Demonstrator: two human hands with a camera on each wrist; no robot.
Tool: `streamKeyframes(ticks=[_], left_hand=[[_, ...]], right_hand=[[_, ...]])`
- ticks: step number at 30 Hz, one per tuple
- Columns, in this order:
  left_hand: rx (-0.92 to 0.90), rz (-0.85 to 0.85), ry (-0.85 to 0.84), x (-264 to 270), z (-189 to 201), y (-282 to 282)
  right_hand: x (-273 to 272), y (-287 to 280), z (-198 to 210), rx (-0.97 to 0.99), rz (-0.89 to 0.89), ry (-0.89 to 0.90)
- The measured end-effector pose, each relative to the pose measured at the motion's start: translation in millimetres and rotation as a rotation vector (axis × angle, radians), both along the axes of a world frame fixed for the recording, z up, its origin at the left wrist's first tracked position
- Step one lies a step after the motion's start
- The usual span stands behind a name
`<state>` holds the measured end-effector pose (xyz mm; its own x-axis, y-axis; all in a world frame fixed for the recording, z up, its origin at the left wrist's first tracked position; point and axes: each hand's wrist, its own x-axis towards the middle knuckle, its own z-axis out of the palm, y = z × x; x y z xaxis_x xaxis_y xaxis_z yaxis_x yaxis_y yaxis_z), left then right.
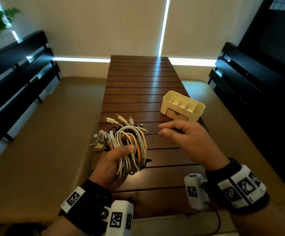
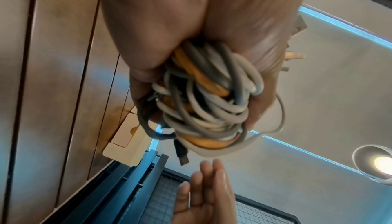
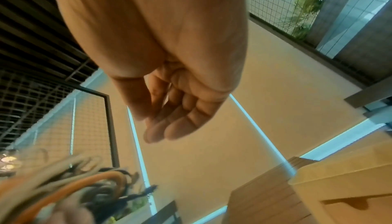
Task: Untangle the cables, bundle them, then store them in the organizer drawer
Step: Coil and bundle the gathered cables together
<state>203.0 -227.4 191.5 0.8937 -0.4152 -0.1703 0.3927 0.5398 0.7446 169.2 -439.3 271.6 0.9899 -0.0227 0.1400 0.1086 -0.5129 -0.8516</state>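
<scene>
One tangled bundle of cables (image 1: 129, 147), white, grey and one orange, is gripped above the slatted table (image 1: 138, 92) by the left hand (image 1: 114, 166). The right hand (image 1: 186, 135), loosely curled, is held empty beside it. One organizer (image 1: 183, 106) is seen behind, drawer closed.

The table (image 1: 138, 92) is dark brown wood in slats with a glossy finish that reflects the light, the organizer (image 1: 183, 106) looks like smooth matt cream plastic, and the cables (image 1: 129, 147) have smooth rubbery coats with shiny metal plugs.
</scene>
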Motion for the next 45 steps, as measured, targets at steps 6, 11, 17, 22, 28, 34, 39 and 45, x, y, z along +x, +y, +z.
streamKeyframes(ticks=[6,11,17,22,28,34,39,45], left_hand=[[0.05,0.067,0.058,2.9,-14.7,-17.3],[0.155,0.121,0.105,4.1,-16.3,-41.1],[0.221,0.155,0.126,18.0,-1.9,-78.4],[0.237,0.2,0.105,23.2,5.9,-86.9],[0.21,0.184,0.11,17.3,5.7,-92.7],[0.196,0.208,0.096,9.1,1.5,-96.0],[0.185,0.189,0.071,-0.3,-3.7,-97.1],[0.173,0.133,0.061,-23.6,-15.2,-67.7]], right_hand=[[65.4,-63.7,-61.5,-0.14,-0.293,-0.049],[110.3,-98.2,-121.5,-0.644,-0.242,0.008],[159.2,-119.7,-139.1,-0.754,-0.267,0.027],[190.1,-153.8,-135.9,-0.866,-0.348,0.145],[193.6,-176.7,-139.4,-0.857,-0.329,0.308],[168.4,-178.9,-140.4,-0.757,-0.276,0.235],[138.6,-155.8,-135.0,-0.766,-0.113,0.2],[85.3,-112.6,-138.4,-0.725,0.0,0.109]])
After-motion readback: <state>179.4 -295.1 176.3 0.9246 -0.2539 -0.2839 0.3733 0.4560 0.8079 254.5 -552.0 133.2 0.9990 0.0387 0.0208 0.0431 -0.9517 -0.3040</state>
